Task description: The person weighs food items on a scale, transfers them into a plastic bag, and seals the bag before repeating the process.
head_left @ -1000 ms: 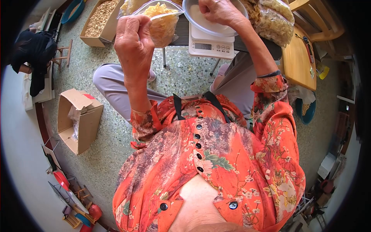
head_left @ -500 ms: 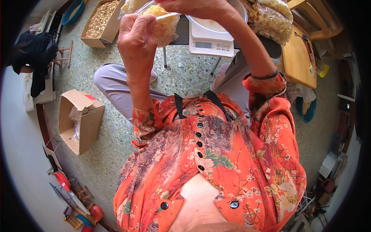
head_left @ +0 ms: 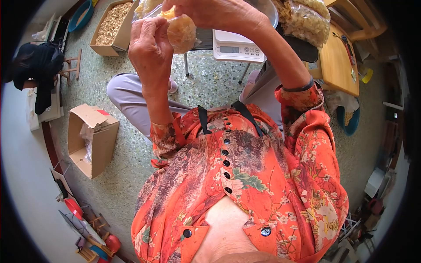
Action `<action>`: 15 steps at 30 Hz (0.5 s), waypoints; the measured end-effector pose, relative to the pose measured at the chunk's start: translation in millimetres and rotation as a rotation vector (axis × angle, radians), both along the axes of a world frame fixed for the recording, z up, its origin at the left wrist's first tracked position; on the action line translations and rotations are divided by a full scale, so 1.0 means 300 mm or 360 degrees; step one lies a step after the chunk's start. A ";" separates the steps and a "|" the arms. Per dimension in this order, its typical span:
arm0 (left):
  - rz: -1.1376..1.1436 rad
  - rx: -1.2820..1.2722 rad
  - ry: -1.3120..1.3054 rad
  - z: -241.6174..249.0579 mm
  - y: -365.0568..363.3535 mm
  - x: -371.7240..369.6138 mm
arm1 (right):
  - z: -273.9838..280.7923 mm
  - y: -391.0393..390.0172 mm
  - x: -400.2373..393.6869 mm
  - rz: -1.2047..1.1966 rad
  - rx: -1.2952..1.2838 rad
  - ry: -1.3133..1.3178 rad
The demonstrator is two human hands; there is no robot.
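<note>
A clear plastic bag (head_left: 182,36) of yellowish dried flakes or slices hangs from my hands at the top of the view. The fingers of my left hand (head_left: 151,41) are pinched on the bag's upper edge. My right hand (head_left: 215,15) is closed at the bag's mouth, close beside the left; its fingertips are partly hidden. Below and right of my right hand is a white kitchen scale (head_left: 239,51) with a display and buttons. A translucent tub (head_left: 268,11) stands on it, mostly hidden by my right forearm.
More filled plastic bags (head_left: 307,24) lie right of the scale on the dark bench (head_left: 302,49). A wooden chair (head_left: 335,61) holds tools. Cardboard boxes, one of brown chips (head_left: 112,26) and one open (head_left: 93,140), sit on the floor left. Another person (head_left: 37,63) is far left.
My right hand has moved left and down along the bag's mouth, closer to my left hand. The left hand has shifted slightly left. A white strip between the hands no longer shows.
</note>
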State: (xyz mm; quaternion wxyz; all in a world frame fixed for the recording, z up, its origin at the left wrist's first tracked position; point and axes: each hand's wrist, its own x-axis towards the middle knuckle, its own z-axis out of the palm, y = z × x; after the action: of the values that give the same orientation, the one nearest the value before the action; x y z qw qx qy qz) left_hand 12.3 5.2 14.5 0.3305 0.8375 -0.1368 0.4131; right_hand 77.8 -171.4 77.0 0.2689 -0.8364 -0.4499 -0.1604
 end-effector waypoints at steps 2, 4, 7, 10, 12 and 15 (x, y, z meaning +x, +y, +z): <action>0.0002 -0.0005 0.0019 -0.001 -0.001 -0.003 | 0.005 -0.020 -0.002 -0.0036 0.0047 -0.0050; 0.0008 0.0004 0.0055 -0.002 0.001 -0.001 | 0.014 -0.051 -0.020 -0.0092 0.0529 -0.0297; 0.0018 -0.0010 0.0082 -0.011 0.003 -0.005 | 0.097 -0.153 -0.227 -0.0452 0.0653 -0.0123; 0.0026 -0.0012 0.0080 -0.011 0.003 -0.005 | -0.023 -0.336 -0.313 -0.0774 0.0663 -0.0453; 0.0050 0.0037 0.0084 -0.016 0.014 -0.003 | -0.143 -0.440 -0.369 -0.0768 0.1147 -0.0286; 0.0068 0.0055 0.0087 -0.010 0.014 -0.004 | -0.374 -0.624 -0.517 -0.1394 0.1078 0.0251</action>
State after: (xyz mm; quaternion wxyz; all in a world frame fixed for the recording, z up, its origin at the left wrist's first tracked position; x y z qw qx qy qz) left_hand 11.0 9.3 11.6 0.3108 0.8567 -0.1170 0.3946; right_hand -77.1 -358.7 -35.3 0.4637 -0.8216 0.0379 -0.3295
